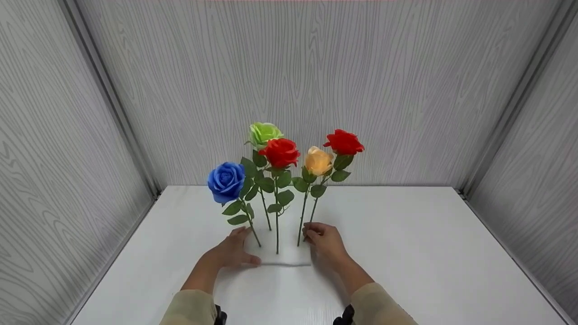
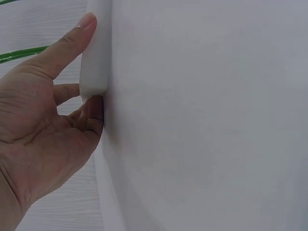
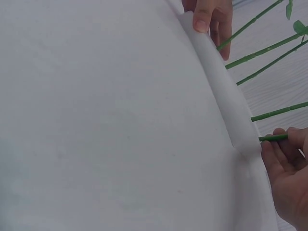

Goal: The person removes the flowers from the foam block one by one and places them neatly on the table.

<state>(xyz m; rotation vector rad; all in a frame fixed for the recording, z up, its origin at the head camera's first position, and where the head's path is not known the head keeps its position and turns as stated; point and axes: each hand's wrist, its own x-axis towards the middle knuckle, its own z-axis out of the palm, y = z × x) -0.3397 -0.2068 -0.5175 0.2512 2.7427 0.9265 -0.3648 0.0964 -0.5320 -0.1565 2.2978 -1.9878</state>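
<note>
Sleeves in a pale khaki sit closest to the camera, both forearms reaching out over the white worktop.

So the main thing is a white foam block lying flat near the middle of the worktop, with five fake roses stuck upright in it. The left hand grips the block's left end: in the left wrist view the thumb lies along the edge with the fingers curled behind it. The right hand is at the block's right end, fingertips pinching the green stem of the far-right red rose right where it goes into the foam.

Going outward from there: a peach rose just left of that one, another red rose in the middle, a light green rose behind it, and a blue rose leaning out to the left. All have dark green leaves.

Around it all are grey wood-grain walls on three sides. No brand, label or writing readable anywhere that I can see.
</note>
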